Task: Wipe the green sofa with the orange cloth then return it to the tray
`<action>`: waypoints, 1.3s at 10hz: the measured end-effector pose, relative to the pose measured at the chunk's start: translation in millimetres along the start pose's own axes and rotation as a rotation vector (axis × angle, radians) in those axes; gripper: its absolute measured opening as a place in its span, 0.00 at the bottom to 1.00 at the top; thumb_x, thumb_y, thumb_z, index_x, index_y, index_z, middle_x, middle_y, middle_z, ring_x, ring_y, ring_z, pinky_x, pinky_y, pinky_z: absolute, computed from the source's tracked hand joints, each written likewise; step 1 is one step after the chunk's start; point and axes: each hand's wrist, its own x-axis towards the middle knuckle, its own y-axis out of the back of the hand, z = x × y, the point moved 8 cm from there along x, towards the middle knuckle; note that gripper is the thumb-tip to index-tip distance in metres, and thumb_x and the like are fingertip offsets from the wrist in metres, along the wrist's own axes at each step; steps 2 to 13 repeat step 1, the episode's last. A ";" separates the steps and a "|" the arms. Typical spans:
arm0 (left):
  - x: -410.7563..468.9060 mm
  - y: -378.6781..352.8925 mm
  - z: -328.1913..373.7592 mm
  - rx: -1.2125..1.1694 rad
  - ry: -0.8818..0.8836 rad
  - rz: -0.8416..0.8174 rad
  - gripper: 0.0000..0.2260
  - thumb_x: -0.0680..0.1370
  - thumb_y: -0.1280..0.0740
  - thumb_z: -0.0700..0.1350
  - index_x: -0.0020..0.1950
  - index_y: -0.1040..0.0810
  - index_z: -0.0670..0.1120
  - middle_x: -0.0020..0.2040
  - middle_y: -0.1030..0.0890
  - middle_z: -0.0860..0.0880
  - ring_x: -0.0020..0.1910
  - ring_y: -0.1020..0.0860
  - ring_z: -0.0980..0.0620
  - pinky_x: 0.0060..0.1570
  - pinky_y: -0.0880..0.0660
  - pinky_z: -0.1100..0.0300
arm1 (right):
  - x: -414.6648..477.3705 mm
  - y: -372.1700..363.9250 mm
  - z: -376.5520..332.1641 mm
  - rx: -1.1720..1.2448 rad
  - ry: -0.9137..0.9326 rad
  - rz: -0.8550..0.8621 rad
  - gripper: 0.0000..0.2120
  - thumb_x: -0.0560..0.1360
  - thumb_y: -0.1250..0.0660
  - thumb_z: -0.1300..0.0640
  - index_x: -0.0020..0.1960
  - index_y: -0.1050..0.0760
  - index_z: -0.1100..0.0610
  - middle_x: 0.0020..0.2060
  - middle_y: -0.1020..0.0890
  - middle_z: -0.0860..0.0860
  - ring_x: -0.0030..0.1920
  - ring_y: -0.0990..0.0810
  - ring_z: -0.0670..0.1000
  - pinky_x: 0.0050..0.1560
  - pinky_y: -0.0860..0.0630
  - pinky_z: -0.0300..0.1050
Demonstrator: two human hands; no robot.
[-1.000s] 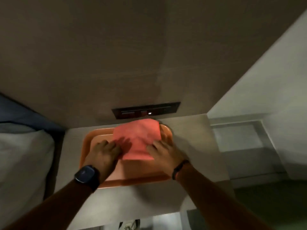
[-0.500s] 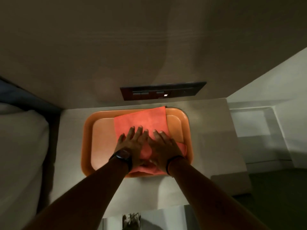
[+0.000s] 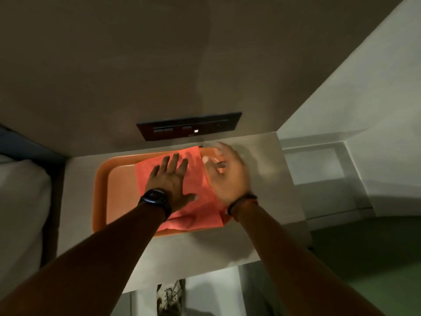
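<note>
The orange cloth lies spread flat in the orange tray on a pale bedside surface. My left hand, with a dark watch on its wrist, rests flat on the cloth with fingers spread. My right hand is blurred with motion, over the tray's right end beside the cloth's right edge, fingers apart and holding nothing. A patch of green at the lower right may be the sofa; I cannot tell.
A dark switch panel sits on the wall just behind the tray. White bedding lies to the left. The pale surface ends near my forearms. A white step or ledge is on the right.
Both hands pressed side by side on the cloth half a second ago. Now my right hand has swept off to the right, and my left hand has slid further up the cloth.
</note>
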 end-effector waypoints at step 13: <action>-3.1 47.4 28.7 -0.012 -0.057 0.114 0.45 0.67 0.33 0.65 0.74 0.51 0.48 0.77 0.50 0.43 0.74 0.50 0.42 0.71 0.46 0.45 | -37.2 113.1 -56.1 0.294 0.150 0.371 0.12 0.73 0.30 0.53 0.56 0.24 0.53 0.42 0.18 0.49 0.40 0.20 0.43 0.39 0.24 0.35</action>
